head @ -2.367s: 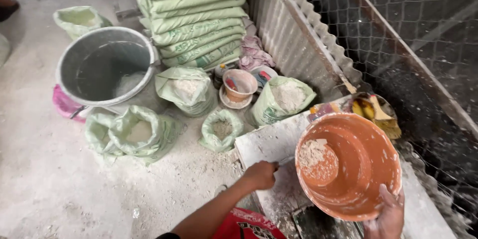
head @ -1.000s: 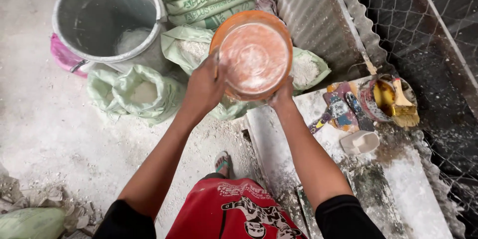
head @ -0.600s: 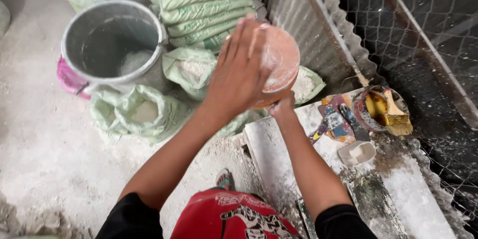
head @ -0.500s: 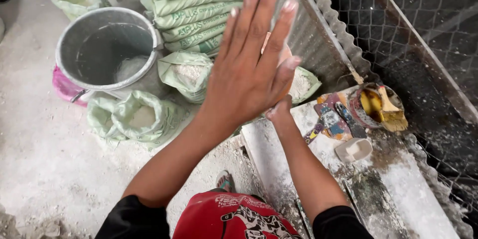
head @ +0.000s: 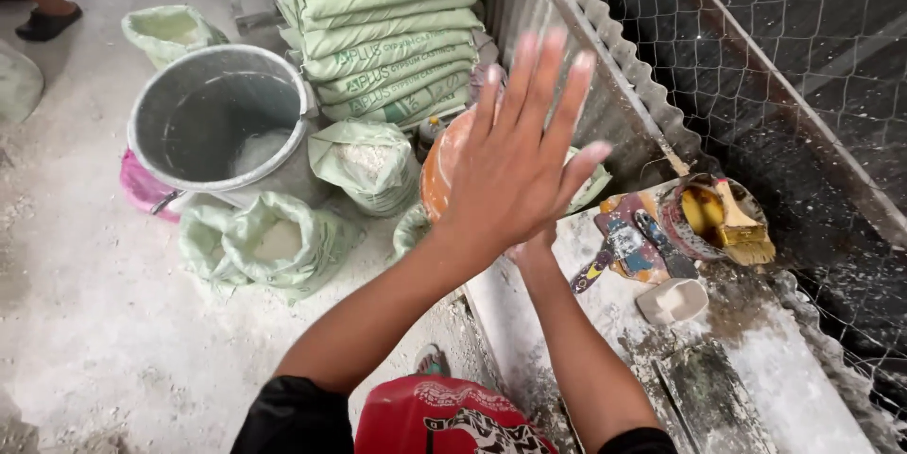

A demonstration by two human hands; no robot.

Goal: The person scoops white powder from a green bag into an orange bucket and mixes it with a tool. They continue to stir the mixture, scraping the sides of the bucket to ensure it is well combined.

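My left hand [head: 518,166] is raised flat with its fingers spread and holds nothing; it is dusted with white powder. Right behind it is an orange plastic bowl [head: 436,171], tipped on edge, with only its left rim showing. My right hand [head: 535,251] reaches up under the left hand and holds the bowl from below; its fingers are hidden. Both hands hover over open green bags of white powder [head: 365,161].
A grey bucket [head: 215,123] stands on a pink basin [head: 142,191]. Stacked green sacks [head: 387,29] lean against corrugated sheet [head: 590,76] and wire mesh. On the dusty ledge [head: 756,350] lie a paint pot with a brush [head: 720,218], scrapers [head: 628,241] and a white cup [head: 673,301]. Another person's foot [head: 47,21] shows top left.
The bowl, held out in both hands a second ago, is now tipped on edge. My left hand let go of it and now stands flat and open in front of it.
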